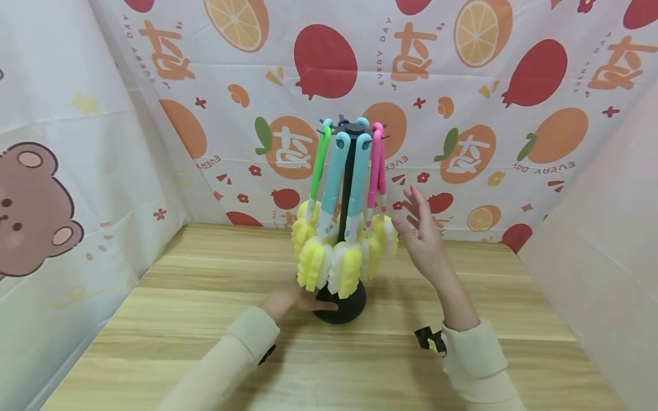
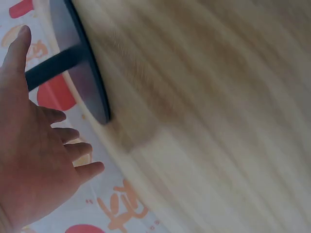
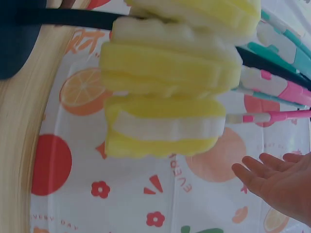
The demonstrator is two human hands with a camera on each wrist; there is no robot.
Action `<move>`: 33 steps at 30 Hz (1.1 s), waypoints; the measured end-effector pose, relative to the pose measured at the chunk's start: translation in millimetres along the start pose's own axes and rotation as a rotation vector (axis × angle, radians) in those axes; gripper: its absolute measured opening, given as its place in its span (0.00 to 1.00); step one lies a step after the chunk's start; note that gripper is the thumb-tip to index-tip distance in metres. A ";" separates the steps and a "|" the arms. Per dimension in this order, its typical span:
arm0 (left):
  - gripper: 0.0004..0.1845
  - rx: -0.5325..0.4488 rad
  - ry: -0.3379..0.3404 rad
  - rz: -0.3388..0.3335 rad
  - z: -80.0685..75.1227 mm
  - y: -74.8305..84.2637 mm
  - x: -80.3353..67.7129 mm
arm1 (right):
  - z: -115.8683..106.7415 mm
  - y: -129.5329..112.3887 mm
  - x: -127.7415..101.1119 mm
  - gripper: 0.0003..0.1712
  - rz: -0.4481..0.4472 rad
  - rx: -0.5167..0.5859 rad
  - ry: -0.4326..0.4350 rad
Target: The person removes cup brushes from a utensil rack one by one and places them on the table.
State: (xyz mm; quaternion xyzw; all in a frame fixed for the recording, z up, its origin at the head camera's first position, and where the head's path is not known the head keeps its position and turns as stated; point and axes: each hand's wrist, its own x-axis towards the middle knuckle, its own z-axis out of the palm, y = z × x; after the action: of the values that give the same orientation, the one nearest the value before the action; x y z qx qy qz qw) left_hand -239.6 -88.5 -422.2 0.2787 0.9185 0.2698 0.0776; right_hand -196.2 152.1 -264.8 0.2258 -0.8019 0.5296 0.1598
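A black stand (image 1: 348, 194) with a round base (image 1: 349, 308) stands upright on the wooden table. Several sponge brushes with yellow-and-white heads (image 1: 345, 269) hang by their looped handles from its top hooks; the handles are light blue, green and pink. Low beside the base is my left hand (image 1: 293, 298), its fingers extended around the pole without gripping in the left wrist view; part of it is hidden behind the sponges in the head view. My right hand (image 1: 425, 242) is raised to the right of the brushes, fingers straight and apart, holding nothing.
The wooden table (image 1: 200, 325) reaches back to a fruit-patterned cloth (image 1: 329, 63). A cloth with a bear print (image 1: 36, 211) hangs on the left, and a pale cloth (image 1: 606, 251) on the right. Each wrist carries a small black device.
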 end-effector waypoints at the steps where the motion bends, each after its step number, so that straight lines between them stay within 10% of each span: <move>1: 0.44 0.009 0.001 0.041 1.7 1.1 1.5 | 1.5 -3.3 -0.9 0.36 0.004 0.003 0.002; 11: 0.55 0.267 0.013 0.101 22.6 -3.4 8.2 | 9.6 -0.8 -5.3 0.34 -0.051 0.066 0.068; 19: 0.50 0.296 0.060 0.124 30.2 -6.6 10.7 | 12.3 17.5 2.7 0.27 -0.174 0.166 0.187; 33: 0.47 0.362 0.018 0.087 32.4 -3.8 12.3 | 24.4 -22.7 7.3 0.24 -0.186 0.123 0.251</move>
State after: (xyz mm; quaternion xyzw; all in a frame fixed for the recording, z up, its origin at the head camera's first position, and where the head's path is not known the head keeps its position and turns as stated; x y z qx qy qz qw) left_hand -242.2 -69.7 -451.4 0.3252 0.9397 0.1056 0.0062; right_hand -190.7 120.5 -253.0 0.2402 -0.7175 0.5845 0.2930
